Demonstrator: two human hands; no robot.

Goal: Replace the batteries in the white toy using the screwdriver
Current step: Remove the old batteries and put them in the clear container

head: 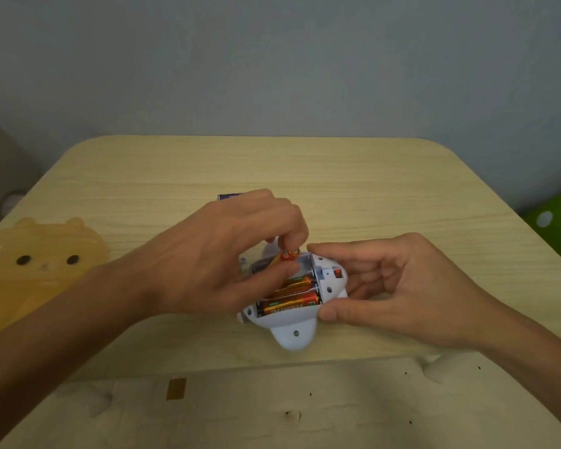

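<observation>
Your right hand [399, 286] gripped the toy [293, 332] by its right side, underside up on the table [337, 176]. Your left hand [221, 254] pinched a tilted battery [285, 255] at the open compartment's far slot; two batteries [290, 303] sat seated.

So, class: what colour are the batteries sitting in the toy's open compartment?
Orange-gold with a green band and black ends, on the batteries in the head view.

Upside-down, blurred brand lettering on the front battery [289, 305], not legible.
</observation>
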